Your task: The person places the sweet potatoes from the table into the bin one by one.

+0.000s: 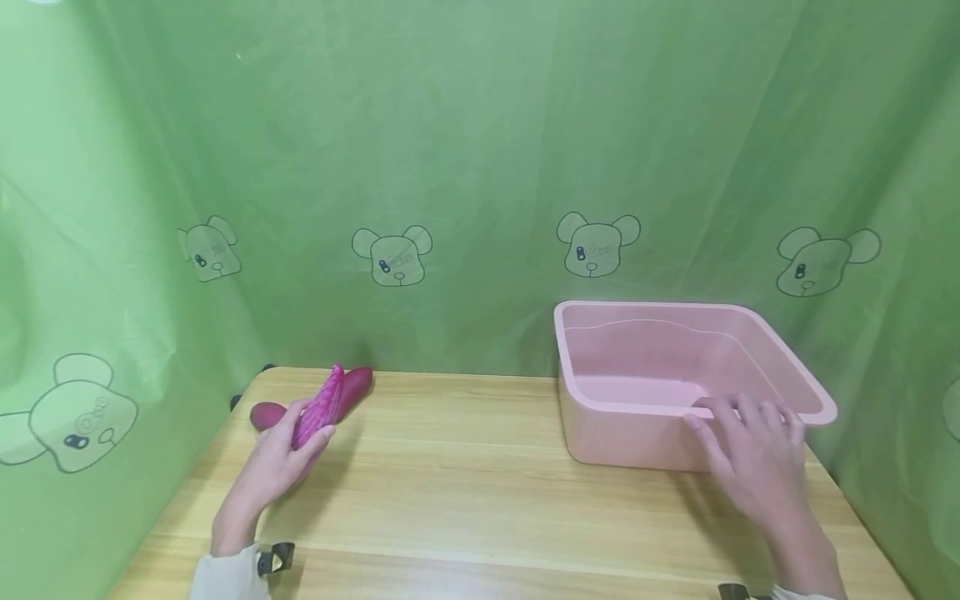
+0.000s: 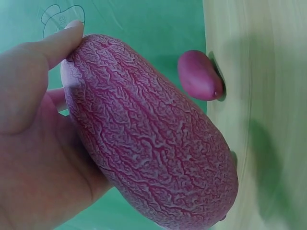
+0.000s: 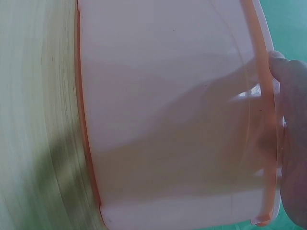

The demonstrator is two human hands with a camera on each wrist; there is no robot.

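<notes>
My left hand (image 1: pixel 273 458) grips a wrinkled, magenta-purple, long vegetable (image 1: pixel 321 408) that looks like a purple Chinese cabbage, raised over the table's left side. Close up in the left wrist view, pale ridges cover the vegetable (image 2: pixel 153 134), and the thumb lies across its top end. Beyond it is a smooth reddish-purple sweet potato (image 2: pixel 199 75); a second dark-red one (image 1: pixel 358 390) is partly hidden behind the held vegetable. At the right, my right hand (image 1: pixel 761 458) holds the near rim of a pink bin (image 1: pixel 622 437), fingers hooked over the edge and thumb outside.
A light wood table (image 1: pixel 442 500) carries everything. Green curtain (image 1: pixel 480 167) with bear-head prints encloses the back and both sides, close behind the bin. The bin's inner floor (image 1: pixel 637 390) shows, with nothing visible on it.
</notes>
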